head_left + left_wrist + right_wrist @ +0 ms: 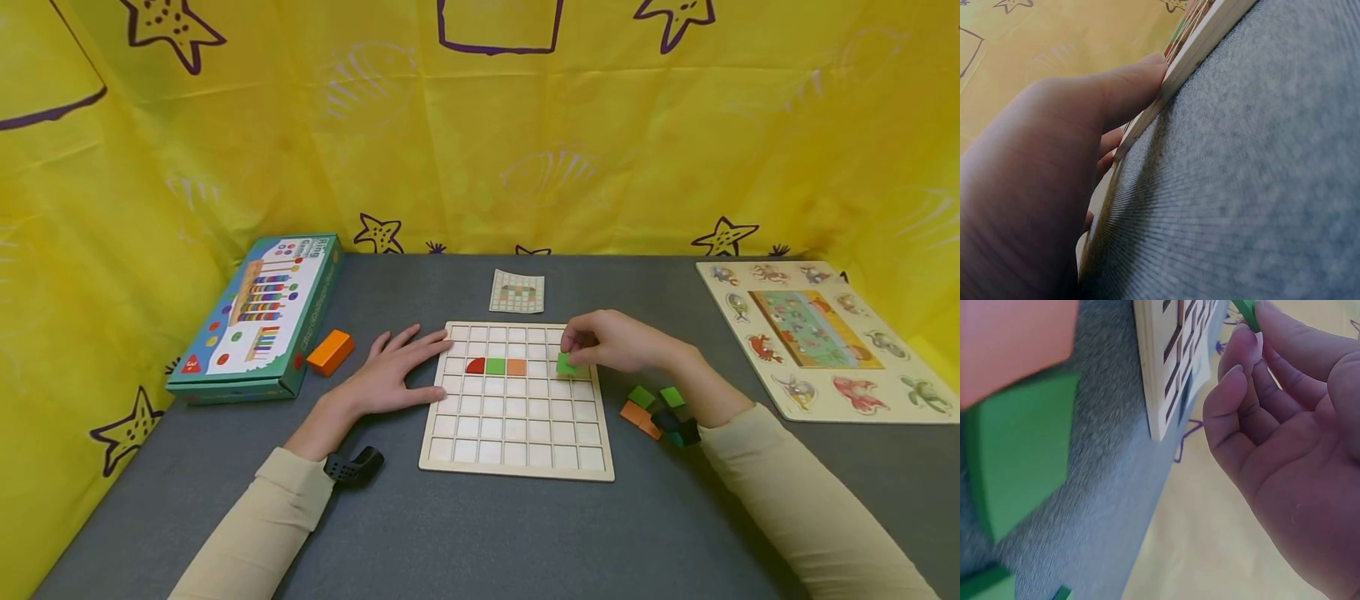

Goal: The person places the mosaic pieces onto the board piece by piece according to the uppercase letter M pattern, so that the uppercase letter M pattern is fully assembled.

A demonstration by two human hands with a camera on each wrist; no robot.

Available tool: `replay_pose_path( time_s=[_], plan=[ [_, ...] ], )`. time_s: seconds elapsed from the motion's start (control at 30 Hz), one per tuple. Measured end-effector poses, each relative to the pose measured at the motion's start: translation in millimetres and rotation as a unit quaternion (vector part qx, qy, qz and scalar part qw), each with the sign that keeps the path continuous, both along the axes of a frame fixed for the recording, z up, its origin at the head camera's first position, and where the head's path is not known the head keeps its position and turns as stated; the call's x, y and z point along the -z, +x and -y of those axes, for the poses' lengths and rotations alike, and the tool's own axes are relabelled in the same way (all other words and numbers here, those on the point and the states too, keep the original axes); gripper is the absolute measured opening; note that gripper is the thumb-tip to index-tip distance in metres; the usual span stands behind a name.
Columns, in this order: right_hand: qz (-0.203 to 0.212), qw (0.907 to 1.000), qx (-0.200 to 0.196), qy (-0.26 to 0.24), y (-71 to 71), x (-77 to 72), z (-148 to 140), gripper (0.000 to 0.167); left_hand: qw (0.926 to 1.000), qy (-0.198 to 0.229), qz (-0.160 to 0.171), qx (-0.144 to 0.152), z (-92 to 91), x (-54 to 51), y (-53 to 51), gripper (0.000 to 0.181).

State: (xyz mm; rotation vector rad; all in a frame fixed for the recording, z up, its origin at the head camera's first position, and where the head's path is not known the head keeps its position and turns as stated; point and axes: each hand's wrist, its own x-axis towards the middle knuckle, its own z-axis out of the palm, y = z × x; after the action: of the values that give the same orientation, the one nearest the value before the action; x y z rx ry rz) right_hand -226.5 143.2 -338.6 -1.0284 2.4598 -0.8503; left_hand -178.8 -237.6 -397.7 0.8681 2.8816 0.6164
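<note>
Two cream sleeves reach over a grey table, one hand spread, the other pinching one green tile.
That held tile, flat and bright green with its outline partly covered by fingers, is at the right side of one pale wooden grid board; whether it touches the board cannot be told. Thumb and fingertips of the right hand close tightly on it. The left hand holds nothing, fingers splayed, tips on the board's left edge. Three pieces sit in one row: one red rounded piece, one green square, one orange square. Beside the board lie two orange tiles and two loose green tiles; one patterned card lies beyond.
</note>
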Motion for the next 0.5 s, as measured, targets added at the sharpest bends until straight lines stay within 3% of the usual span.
replay_pose_path(
  time_s=[0.5],
  plan=[
    [-0.006, 0.9997, -0.023, -0.001, -8.8, 1.1, 20.2, 0.006, 1.0000, 0.001, 0.001, 0.000, 0.5, 0.5, -0.4, 0.079]
  ],
)
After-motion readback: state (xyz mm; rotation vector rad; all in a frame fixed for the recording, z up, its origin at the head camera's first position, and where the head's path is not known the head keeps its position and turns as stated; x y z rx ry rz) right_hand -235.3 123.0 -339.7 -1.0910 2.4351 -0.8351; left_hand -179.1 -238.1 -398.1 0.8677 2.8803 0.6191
